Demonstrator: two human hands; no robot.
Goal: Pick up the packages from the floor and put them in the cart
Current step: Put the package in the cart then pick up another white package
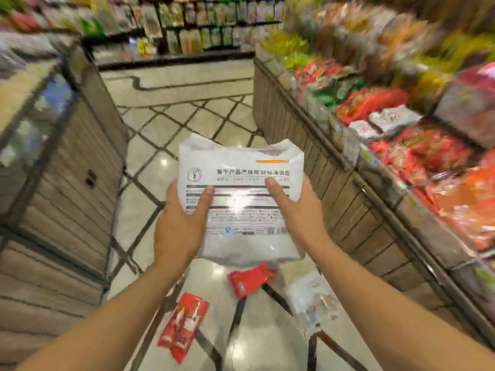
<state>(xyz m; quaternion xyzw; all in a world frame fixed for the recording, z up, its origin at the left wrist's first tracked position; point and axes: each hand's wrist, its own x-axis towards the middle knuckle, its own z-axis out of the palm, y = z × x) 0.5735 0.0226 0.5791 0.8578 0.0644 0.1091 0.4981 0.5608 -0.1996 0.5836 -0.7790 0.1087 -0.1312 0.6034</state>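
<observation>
I hold a large white package (241, 167) with black printed text up in front of me, above the floor. My left hand (182, 223) grips its left edge and my right hand (297, 210) grips its right edge, thumbs on the printed face. On the tiled floor below lie a red packet (183, 326) at lower centre, a second red packet (250, 279) just under the white package, and a pale clear packet (312, 298) to the right. No cart is in view.
A wood-slatted display stand (69, 167) with a glass top rises on the left. On the right runs a long slatted shelf (356, 199) heaped with red and orange snack bags. More stocked shelves (192, 25) cross the far end of the aisle.
</observation>
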